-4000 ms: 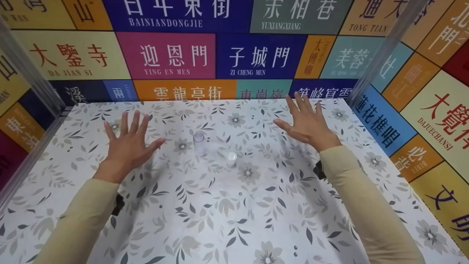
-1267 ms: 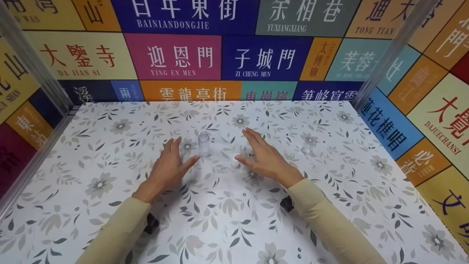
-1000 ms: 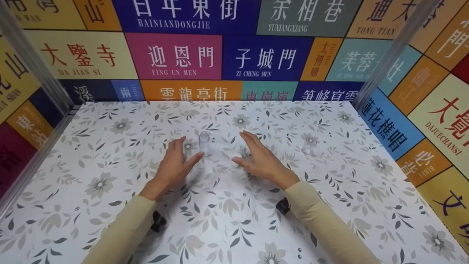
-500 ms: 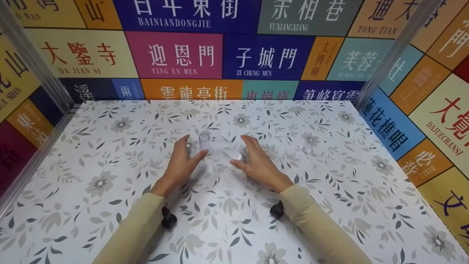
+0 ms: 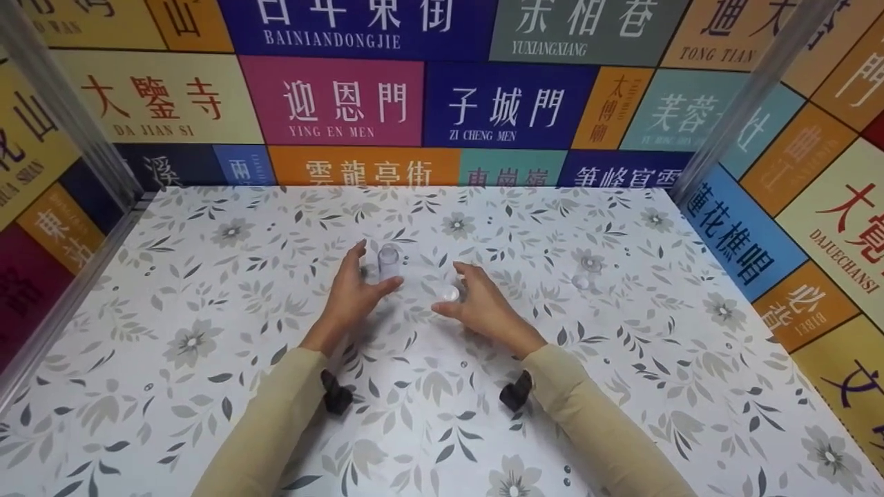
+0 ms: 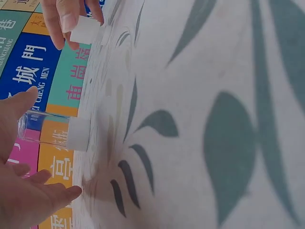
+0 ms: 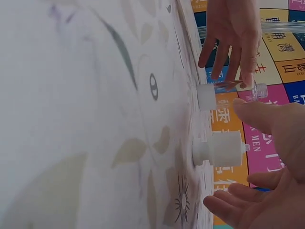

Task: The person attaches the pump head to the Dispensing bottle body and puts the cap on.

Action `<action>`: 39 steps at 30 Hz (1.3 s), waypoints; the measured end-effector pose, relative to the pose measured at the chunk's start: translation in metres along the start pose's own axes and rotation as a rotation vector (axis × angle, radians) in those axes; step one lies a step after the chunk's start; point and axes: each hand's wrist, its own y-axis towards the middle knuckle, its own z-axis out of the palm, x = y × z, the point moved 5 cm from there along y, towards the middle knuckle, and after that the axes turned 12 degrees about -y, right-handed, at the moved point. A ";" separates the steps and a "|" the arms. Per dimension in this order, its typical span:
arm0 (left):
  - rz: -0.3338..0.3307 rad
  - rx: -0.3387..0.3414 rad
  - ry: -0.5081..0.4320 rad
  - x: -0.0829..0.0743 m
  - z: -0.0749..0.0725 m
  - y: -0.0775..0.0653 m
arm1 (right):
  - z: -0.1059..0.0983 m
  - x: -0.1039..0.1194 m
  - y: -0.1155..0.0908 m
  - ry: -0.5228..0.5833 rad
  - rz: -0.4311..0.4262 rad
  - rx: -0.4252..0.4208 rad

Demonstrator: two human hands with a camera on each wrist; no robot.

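Observation:
A clear bottle (image 5: 388, 261) stands upright near the middle of the table; in the left wrist view its bottom part (image 6: 78, 133) is white. My left hand (image 5: 351, 293) curves round its near left side, thumb in front, fingers spread and apparently not gripping. To its right stands a small white piece (image 5: 449, 295), which in the right wrist view shows a wide body (image 7: 228, 149) with a small nub on top. My right hand (image 5: 487, 304) surrounds it loosely, with a gap between thumb, fingers and piece. Contact of the left hand with the bottle is hard to tell.
Another small transparent object (image 5: 585, 276) stands farther right; its kind is unclear. White floral cloth covers the table (image 5: 428, 414). Colourful panels with lettering (image 5: 331, 103) wall off the back and both sides.
Both hands have come inward from wide apart, toward the bottle and the white piece. The left has moved right and slightly forward alongside the bottle; the right has closed in round the white piece.

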 end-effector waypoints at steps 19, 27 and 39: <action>0.003 -0.033 0.003 -0.005 0.012 0.011 | 0.005 0.005 0.004 -0.024 0.006 -0.053; 0.066 -0.050 -0.001 -0.005 0.015 0.013 | 0.007 0.005 0.003 0.031 -0.020 -0.100; 0.091 -0.089 0.008 -0.004 0.014 0.012 | 0.009 0.007 0.002 0.025 -0.026 -0.124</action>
